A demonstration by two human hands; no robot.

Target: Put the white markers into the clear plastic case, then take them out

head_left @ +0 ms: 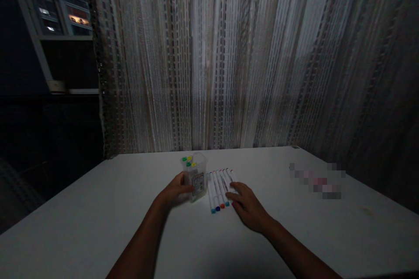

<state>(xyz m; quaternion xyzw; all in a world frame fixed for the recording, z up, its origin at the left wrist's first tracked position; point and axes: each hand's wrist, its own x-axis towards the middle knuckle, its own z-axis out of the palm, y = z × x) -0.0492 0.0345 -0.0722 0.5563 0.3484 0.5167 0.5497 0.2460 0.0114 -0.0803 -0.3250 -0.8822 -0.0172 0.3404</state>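
Observation:
My left hand (176, 189) is closed around the side of a clear plastic container (203, 166), which stands upright and carries a printed label. Green and yellow marker caps (189, 161) show at its top. Just right of it, several white markers (216, 189) lie side by side on the table, their blue, purple and orange cap ends towards me. My right hand (247, 207) rests on the right end of this row, its fingers apart and touching the markers. It partly covers the rightmost ones, one with a pinkish end.
The white table (98, 222) reaches back to a striped, stringy curtain (209, 61). A blurred-out pinkish item (317, 182) lies on the table at the right. Behind, on the left, there is a window (62, 13). The room is dim.

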